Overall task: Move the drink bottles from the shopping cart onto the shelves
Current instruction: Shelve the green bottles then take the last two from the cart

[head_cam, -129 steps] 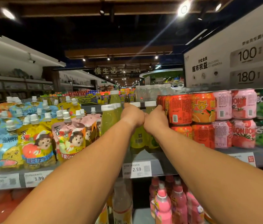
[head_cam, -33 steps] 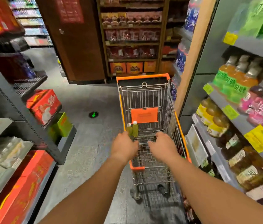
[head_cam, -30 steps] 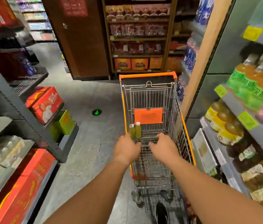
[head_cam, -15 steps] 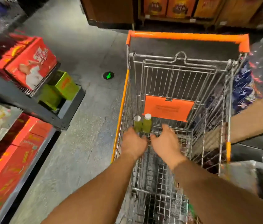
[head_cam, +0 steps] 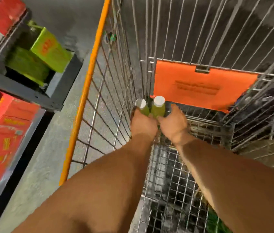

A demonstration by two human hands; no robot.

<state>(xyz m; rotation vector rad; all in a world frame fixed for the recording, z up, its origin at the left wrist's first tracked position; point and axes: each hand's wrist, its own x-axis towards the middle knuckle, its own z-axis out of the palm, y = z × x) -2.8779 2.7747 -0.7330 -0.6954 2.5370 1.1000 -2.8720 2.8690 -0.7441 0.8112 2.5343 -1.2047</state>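
Two green drink bottles with white caps stand side by side inside the wire shopping cart [head_cam: 85, 84], by its left wall. My left hand [head_cam: 143, 123] wraps around the left bottle [head_cam: 143, 107]. My right hand [head_cam: 172, 122] closes on the right bottle [head_cam: 158, 109], thumb raised beside it. Both hands hide the lower halves of the bottles. An orange panel [head_cam: 200, 88] hangs on the cart's far wall just behind the bottles.
The cart has an orange rim and a wire floor. To the left, a grey shelf unit [head_cam: 32, 93] holds green boxes [head_cam: 48, 51] and red cartons [head_cam: 3, 132]. Grey concrete floor runs between that shelf and the cart.
I turned from the shelf to the cart, leaned over it and lowered both hands inside. My hands went from hovering near the two bottles to closing around them.
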